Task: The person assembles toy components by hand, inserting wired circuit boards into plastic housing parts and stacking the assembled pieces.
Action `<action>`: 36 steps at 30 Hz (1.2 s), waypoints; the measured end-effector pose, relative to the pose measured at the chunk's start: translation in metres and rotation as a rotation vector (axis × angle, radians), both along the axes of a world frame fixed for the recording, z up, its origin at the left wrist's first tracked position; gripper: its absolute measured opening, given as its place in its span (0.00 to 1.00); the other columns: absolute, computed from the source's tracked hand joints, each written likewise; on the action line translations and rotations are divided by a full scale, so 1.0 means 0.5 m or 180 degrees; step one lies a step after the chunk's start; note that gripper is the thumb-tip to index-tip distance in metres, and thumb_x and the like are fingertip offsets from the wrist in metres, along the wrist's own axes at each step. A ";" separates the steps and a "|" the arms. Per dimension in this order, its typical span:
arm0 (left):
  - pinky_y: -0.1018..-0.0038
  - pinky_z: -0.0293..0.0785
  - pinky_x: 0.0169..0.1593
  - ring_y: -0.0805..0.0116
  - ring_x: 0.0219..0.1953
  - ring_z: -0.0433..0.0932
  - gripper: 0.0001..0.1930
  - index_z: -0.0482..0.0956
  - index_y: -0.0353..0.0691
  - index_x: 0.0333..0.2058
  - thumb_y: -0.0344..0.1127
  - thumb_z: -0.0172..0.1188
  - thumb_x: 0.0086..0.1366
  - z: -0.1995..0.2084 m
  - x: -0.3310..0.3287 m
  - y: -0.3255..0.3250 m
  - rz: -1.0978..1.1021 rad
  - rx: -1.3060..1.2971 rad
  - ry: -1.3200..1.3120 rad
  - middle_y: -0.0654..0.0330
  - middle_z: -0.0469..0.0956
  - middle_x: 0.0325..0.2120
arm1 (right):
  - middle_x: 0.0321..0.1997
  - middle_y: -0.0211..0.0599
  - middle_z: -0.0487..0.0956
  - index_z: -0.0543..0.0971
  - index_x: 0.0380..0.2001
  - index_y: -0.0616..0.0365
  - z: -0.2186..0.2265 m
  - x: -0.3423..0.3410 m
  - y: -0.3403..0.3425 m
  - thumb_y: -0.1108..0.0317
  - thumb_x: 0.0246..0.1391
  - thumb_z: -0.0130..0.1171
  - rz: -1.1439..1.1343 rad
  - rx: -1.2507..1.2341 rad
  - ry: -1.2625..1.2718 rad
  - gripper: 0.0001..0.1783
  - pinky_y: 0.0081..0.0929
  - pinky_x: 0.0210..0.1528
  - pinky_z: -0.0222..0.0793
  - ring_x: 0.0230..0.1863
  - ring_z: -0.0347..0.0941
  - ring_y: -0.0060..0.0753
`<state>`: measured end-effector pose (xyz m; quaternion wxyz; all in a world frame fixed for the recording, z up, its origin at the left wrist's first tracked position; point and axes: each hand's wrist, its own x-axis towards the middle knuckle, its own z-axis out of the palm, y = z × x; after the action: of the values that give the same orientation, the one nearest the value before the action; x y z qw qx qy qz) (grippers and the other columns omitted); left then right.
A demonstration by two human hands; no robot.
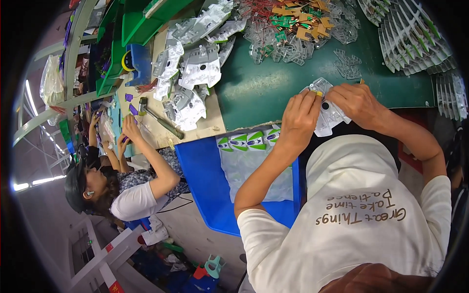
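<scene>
A translucent plastic housing [330,117] is held at the front edge of the green work table, tilted toward me. My left hand [299,117] grips its left side, fingers bent over the upper edge; a yellow band shows at a fingertip. My right hand [355,103] is closed at the housing's upper right, the fingers curled down against it. Any small part under those fingertips is hidden. Just beyond the hands lie small clear plastic frames [348,63].
Past my hands is a heap of green circuit boards [288,22] with red wires. Similar housings are piled [200,66] at left and stacked [415,36] at right. A hammer [163,121] lies near a co-worker's hands [128,131]. A blue bin [205,195] holds white-green pieces below the table edge.
</scene>
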<state>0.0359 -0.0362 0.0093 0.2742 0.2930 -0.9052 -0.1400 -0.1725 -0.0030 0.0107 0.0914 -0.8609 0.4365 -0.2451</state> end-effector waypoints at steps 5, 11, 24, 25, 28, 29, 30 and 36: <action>0.65 0.73 0.46 0.58 0.45 0.78 0.13 0.81 0.34 0.39 0.25 0.65 0.52 -0.010 -0.002 -0.001 0.0052 -0.0066 -0.0063 0.57 0.79 0.36 | 0.30 0.39 0.72 0.73 0.32 0.62 0.010 0.000 -0.010 0.77 0.45 0.59 -0.0239 0.0392 -0.0235 0.09 0.36 0.27 0.71 0.29 0.75 0.41; 0.65 0.69 0.47 0.61 0.47 0.78 0.11 0.82 0.37 0.37 0.27 0.68 0.52 -0.014 -0.003 -0.006 0.0063 -0.0172 -0.0080 0.59 0.79 0.34 | 0.37 0.40 0.72 0.75 0.32 0.63 0.018 -0.007 -0.004 0.75 0.48 0.60 -0.0432 0.0464 -0.0302 0.07 0.37 0.31 0.72 0.33 0.76 0.41; 0.65 0.70 0.43 0.59 0.40 0.76 0.11 0.81 0.35 0.34 0.26 0.68 0.50 -0.030 -0.003 -0.008 0.0022 0.0060 0.0353 0.58 0.77 0.31 | 0.48 0.39 0.69 0.74 0.53 0.58 0.035 0.006 0.022 0.69 0.47 0.62 -0.0395 0.0646 0.0314 0.26 0.39 0.39 0.74 0.48 0.72 0.40; 0.65 0.70 0.42 0.60 0.39 0.77 0.11 0.82 0.36 0.34 0.26 0.69 0.49 -0.024 -0.005 -0.011 0.0006 -0.0009 0.0222 0.60 0.78 0.31 | 0.48 0.39 0.69 0.74 0.52 0.58 0.037 0.007 0.021 0.68 0.47 0.62 -0.0382 0.0649 0.0449 0.26 0.38 0.39 0.74 0.48 0.72 0.40; 0.66 0.70 0.42 0.59 0.38 0.77 0.12 0.82 0.36 0.34 0.25 0.70 0.48 -0.016 -0.006 -0.007 -0.0039 -0.0289 0.0017 0.60 0.78 0.31 | 0.47 0.40 0.70 0.75 0.51 0.59 0.020 0.002 0.023 0.68 0.46 0.63 -0.0324 0.0578 0.0329 0.26 0.36 0.38 0.74 0.46 0.73 0.40; 0.66 0.70 0.42 0.59 0.38 0.77 0.12 0.82 0.36 0.34 0.25 0.70 0.48 -0.021 -0.007 -0.009 -0.0060 -0.0316 0.0017 0.60 0.78 0.31 | 0.47 0.40 0.71 0.76 0.50 0.59 0.010 -0.002 0.021 0.68 0.45 0.64 -0.0282 0.0499 0.0079 0.25 0.35 0.36 0.74 0.45 0.74 0.40; 0.65 0.70 0.43 0.59 0.39 0.76 0.11 0.82 0.35 0.34 0.25 0.69 0.49 -0.031 -0.006 -0.007 -0.0008 -0.0122 0.0299 0.59 0.77 0.32 | 0.47 0.40 0.71 0.76 0.50 0.59 0.002 -0.006 0.022 0.68 0.45 0.64 -0.0303 0.0474 0.0077 0.25 0.35 0.36 0.74 0.45 0.74 0.40; 0.66 0.74 0.42 0.55 0.38 0.77 0.26 0.74 0.33 0.50 0.21 0.69 0.51 -0.057 -0.010 0.018 0.0419 0.0609 0.1105 0.51 0.78 0.38 | 0.42 0.43 0.75 0.80 0.39 0.61 0.005 -0.032 0.034 0.67 0.42 0.68 -0.0417 0.0406 -0.0677 0.18 0.36 0.35 0.75 0.37 0.78 0.42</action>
<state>0.0310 -0.0273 -0.0192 0.4055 0.3477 -0.8058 -0.2555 -0.1885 0.0142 0.0131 0.1755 -0.7922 0.4942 -0.3121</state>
